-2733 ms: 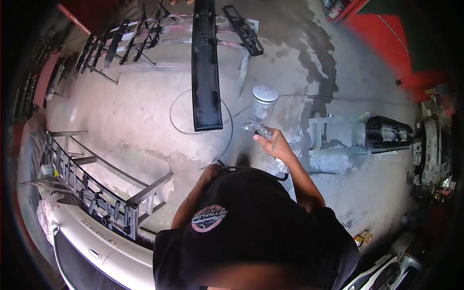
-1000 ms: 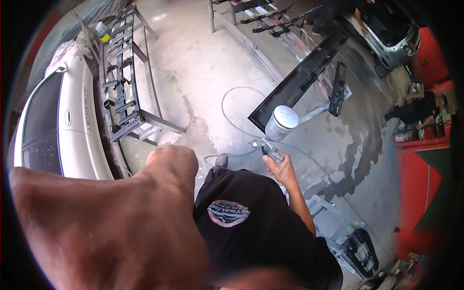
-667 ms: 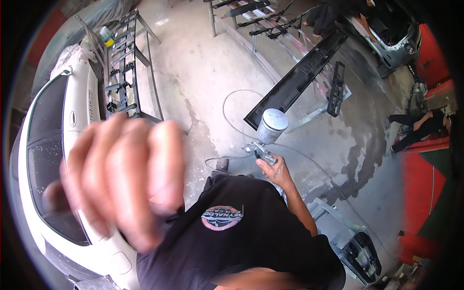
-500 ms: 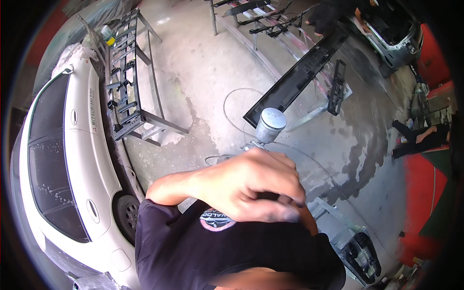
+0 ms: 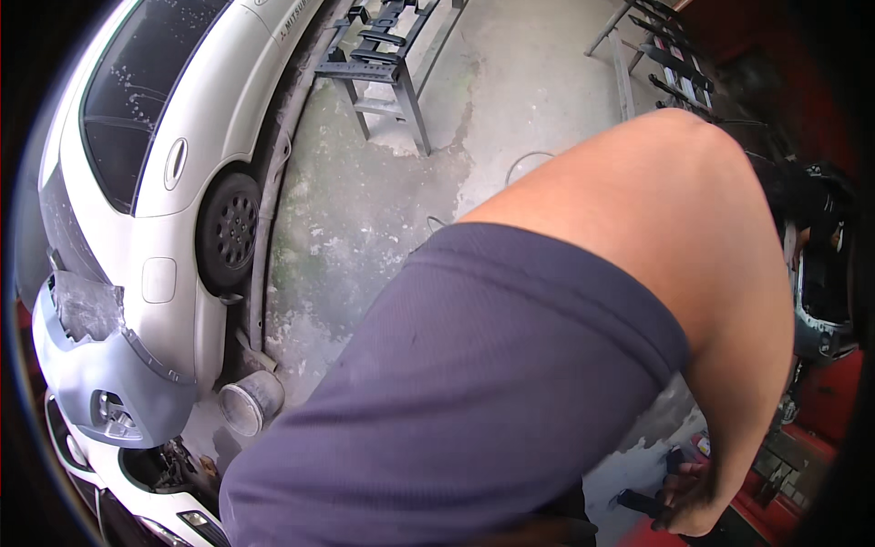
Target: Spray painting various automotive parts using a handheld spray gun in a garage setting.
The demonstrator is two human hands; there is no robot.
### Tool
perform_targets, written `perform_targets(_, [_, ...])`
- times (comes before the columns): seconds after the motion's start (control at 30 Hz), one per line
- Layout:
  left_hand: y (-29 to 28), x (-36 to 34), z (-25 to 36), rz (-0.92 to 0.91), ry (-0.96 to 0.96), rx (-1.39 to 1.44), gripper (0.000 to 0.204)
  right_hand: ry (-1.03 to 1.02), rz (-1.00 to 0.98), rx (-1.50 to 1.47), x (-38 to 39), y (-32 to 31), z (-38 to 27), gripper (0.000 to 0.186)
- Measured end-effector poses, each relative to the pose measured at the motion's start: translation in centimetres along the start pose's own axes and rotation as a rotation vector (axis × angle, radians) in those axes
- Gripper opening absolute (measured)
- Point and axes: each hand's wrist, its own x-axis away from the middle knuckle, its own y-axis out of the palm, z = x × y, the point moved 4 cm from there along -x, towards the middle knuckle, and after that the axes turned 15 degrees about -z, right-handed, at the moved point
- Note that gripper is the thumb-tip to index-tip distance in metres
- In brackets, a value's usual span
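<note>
My left arm crosses the view, its dark sleeve (image 5: 474,383) covering the lower middle. The bent elbow points up and away, and the forearm drops along the right side. At its end my left hand (image 5: 688,515) shows small near the lower right edge, its fingers partly hidden. A narrow dark thing (image 5: 643,501) lies by the fingertips; whether the hand holds it I cannot make out. A pinkish thing (image 5: 701,444) shows just above this hand. My right hand is out of view.
A white car (image 5: 228,100) stands on the left, with a grey-blue bumper (image 5: 155,392) near its rear. A dirty bucket (image 5: 252,403) sits on the floor behind its wheel. A metal stand (image 5: 401,91) bears black parts; another rack (image 5: 674,64) stands farther right. A partly dismantled vehicle (image 5: 820,319) is at right.
The view has turned, shifting the white car and stand upward. My left arm has swung from across my chest to a raised, bent pose. The silver-cupped spray gun has left the view.
</note>
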Motion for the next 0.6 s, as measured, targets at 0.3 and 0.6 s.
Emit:
perform_targets(0.3, [6.4,2.9,-1.0,-0.028,-0.119,0.242,0.045,-0.024,-0.004,-0.012,-1.0,0.4,-0.7,0.030])
perform_targets(0.6, [31.2,16.0,-2.6,0.889,-0.259,1.299,0.026,-0.204,-0.076,0.027,-4.0,1.7,-2.9,0.028])
